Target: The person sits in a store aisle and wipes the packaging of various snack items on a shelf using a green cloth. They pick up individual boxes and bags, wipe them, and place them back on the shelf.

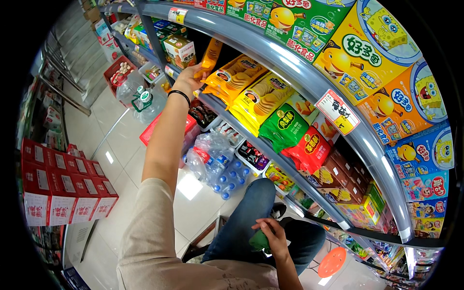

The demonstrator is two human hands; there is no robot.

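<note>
My left hand reaches out to the middle shelf, its fingers around the lower end of a narrow orange snack packet that stands on edge. Just right of it lie wider orange cookie bags, followed by yellow bags, a green bag and a red bag. A small carton stands on the left of the held packet. Over my lap, my right hand holds a bunched green cloth. Part of the cloth is hidden by the fingers.
An upper grey shelf edge overhangs the snacks, with colourful boxes above it. Wrapped water bottles and large clear jugs stand on the floor. Stacked red cartons are at left; an orange round stool seat is at lower right.
</note>
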